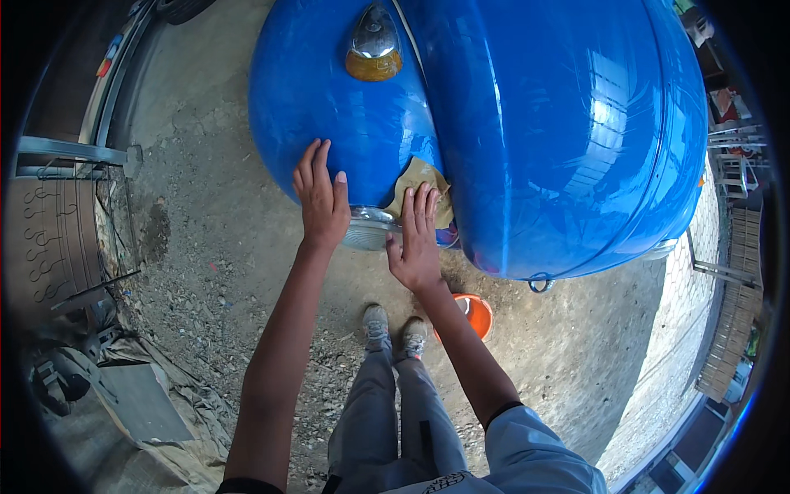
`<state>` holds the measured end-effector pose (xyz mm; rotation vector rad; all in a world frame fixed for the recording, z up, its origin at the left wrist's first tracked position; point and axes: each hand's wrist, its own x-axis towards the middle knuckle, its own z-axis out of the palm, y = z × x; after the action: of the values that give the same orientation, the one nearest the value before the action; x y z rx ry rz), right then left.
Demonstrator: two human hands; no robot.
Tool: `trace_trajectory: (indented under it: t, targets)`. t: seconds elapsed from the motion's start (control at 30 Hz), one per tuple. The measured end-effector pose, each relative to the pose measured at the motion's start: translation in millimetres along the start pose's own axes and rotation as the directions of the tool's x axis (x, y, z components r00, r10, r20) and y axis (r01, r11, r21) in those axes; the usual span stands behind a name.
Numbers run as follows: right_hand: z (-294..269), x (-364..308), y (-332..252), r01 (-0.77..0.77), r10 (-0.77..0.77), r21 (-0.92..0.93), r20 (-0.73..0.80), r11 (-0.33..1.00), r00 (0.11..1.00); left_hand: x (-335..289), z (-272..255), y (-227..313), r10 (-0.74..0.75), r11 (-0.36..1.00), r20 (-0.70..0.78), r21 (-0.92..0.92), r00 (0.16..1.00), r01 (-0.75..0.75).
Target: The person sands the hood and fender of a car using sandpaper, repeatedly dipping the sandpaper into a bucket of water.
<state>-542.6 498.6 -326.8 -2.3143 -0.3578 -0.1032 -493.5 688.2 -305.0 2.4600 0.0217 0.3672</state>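
Several straightened fingers of the right hand [418, 251] laid flat over a thin, tan, irregularly edged cloth [418, 171], apparently pressing down rather than gripping, with the thumb apart to the left. Left of the cloth, bare fingers of the left hand [321, 202] loosely extended and slightly spread, grasping nothing, apparently resting near the left edge of a rounded, glossy blue metal fender [329, 107]. Beneath the cloth, the fender's near right part, just beside the seam with a broad, bulging blue metal hood [543, 148] to the right. Between the hands, a round headlight [362, 235] with chrome rim and ribbed clear glass, partly hidden. At the far part of the fender, a teardrop-shaped chrome lamp [374, 53] with amber lens. Nearer, on the gritty grey-brown ground [559, 354], a round orange bucket [483, 317].

As for progress, probably partway through wiping or polishing the fender. Done, to judge by shine alone: perhaps the far fender, though hard to distinguish from ordinary gloss. Left, most likely: the patch under the cloth, the headlight surround, and perhaps the hood, marked with pale streaks, some possibly only reflections. Impossible to confirm any area as finished.
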Motion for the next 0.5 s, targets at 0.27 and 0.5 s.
trace_trajectory:
  t: [0.27, 0.5]
  targets:
    - [-1, 115, -31, 0.039, -0.050, -0.061, -0.186, 0.997, 0.981, 67, 28, 0, -0.282, 0.951, -0.326, 0.027, 0.902, 0.307]
    - [-1, 129, -30, 0.047, -0.056, -0.047, -0.222, 0.998, 0.974, 66, 23, -1, -0.270, 0.954, -0.312, 0.040, 0.911, 0.297]
